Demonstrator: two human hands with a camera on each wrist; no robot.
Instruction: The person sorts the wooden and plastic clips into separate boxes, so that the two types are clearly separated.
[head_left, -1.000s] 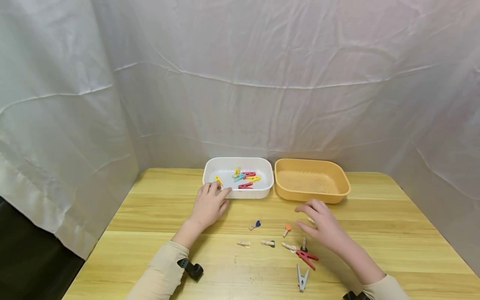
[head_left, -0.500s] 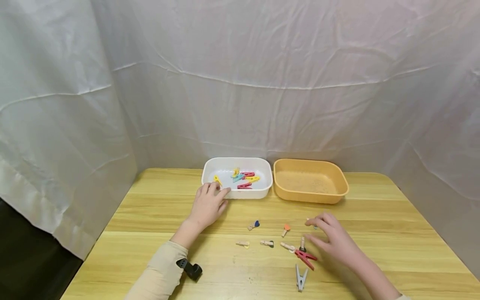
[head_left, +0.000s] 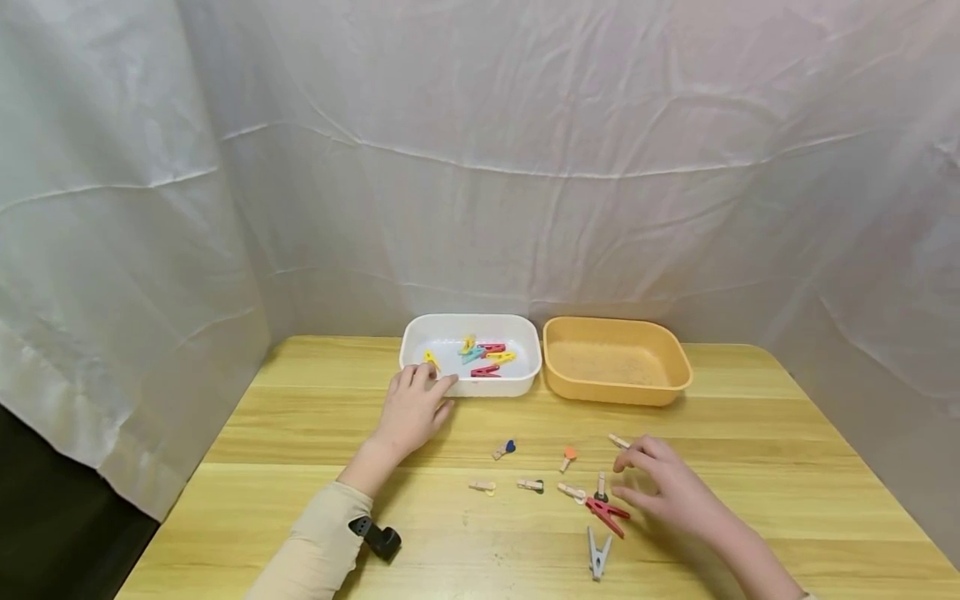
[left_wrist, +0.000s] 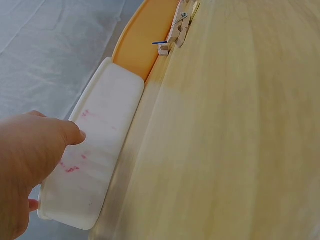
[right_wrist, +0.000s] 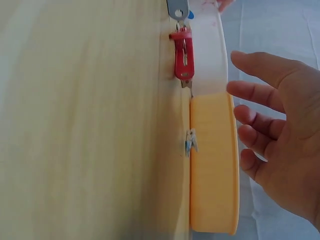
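Resting left hand (head_left: 415, 407) flat, fingers on white tray (head_left: 525, 382) front rim near tabletop's far edge; right hand (head_left: 670, 486) spread, empty, beside red clip (head_left: 609, 516). Tray's clips visible from head only.

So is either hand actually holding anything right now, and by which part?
Neither grips anything. The left hand rests its fingers on the near rim of the white tray. The right hand hovers open near the small wooden peg.

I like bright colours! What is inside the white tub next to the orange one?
The white tub holds several plastic pegs: yellow, red and light blue ones. The left hand rests against its near rim and hides a little of that corner.
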